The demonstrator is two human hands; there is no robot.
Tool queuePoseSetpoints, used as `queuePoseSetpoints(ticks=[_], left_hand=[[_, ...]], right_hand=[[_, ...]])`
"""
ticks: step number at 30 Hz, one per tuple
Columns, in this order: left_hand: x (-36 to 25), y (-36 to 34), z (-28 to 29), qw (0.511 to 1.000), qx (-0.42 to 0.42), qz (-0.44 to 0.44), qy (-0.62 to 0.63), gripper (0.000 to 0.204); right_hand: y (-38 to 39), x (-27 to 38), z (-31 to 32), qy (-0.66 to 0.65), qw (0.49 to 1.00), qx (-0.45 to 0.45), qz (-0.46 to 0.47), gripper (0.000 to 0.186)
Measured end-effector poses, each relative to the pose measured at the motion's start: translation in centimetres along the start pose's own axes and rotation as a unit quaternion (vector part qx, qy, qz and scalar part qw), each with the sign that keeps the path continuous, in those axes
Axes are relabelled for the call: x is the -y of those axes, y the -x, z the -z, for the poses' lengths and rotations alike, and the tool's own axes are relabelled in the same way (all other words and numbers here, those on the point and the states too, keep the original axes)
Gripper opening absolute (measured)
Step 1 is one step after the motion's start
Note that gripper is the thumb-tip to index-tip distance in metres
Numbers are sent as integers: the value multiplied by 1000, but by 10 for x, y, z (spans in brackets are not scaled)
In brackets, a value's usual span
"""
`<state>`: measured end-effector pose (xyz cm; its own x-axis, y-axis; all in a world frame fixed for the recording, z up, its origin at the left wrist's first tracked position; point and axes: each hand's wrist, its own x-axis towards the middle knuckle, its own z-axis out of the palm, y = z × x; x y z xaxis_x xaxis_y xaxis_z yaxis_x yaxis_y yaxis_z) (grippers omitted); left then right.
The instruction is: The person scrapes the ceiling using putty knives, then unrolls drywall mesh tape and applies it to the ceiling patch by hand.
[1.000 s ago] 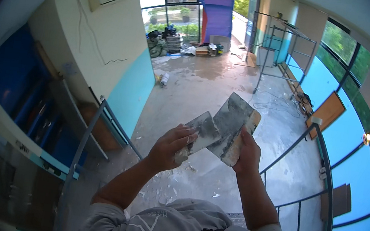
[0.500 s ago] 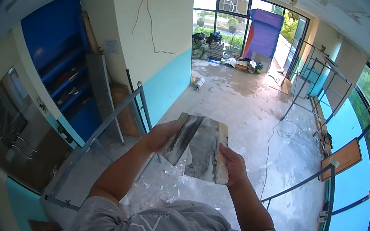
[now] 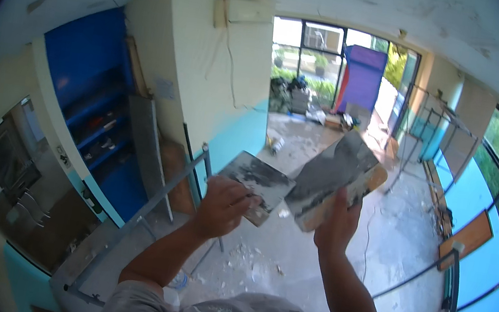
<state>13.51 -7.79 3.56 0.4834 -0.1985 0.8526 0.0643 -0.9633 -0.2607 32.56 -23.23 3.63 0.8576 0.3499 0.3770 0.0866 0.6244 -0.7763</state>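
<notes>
My left hand (image 3: 224, 208) is closed around a smaller putty knife (image 3: 259, 178), whose flat blade is smeared with dark and pale grey residue. My right hand (image 3: 339, 225) grips a wider putty knife (image 3: 337, 175) by the pale wooden strip along its back edge. That larger blade tilts up toward the far right and has grey compound on its face. The near corners of the two blades meet or overlap in front of me; whether they touch I cannot tell. Both tools are held up in the air, well above the floor.
Grey metal rails (image 3: 158, 191) stand at my left, with another rail (image 3: 454, 280) at my right. Pale scraps litter the floor (image 3: 258, 272) below. A scaffold frame (image 3: 438, 128) stands at the far right, a tall purple panel (image 3: 362, 79) by the windows, and blue shelving (image 3: 97, 128) at the left.
Both putty knives have risen. The right one has swung up and away to the right, and the left one has turned its blade flatter. The view has tilted upward.
</notes>
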Motion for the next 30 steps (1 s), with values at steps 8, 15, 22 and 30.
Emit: queuePoseSetpoints(ticks=[8, 15, 22, 30], left_hand=[[114, -83, 24, 986, -142, -45, -68, 25], [250, -274, 180, 879, -404, -18, -255, 11], [294, -377, 289, 839, -320, 23, -439, 40], [291, -434, 298, 762, -355, 13, -541, 30]], right_hand=[[31, -4, -42, 328, 931, 157, 30, 45], [-2, -50, 24, 314, 947, 54, 45, 35], [-5, -68, 96, 311, 948, -48, 37, 37], [8, -97, 149, 300, 941, -158, -9, 39]])
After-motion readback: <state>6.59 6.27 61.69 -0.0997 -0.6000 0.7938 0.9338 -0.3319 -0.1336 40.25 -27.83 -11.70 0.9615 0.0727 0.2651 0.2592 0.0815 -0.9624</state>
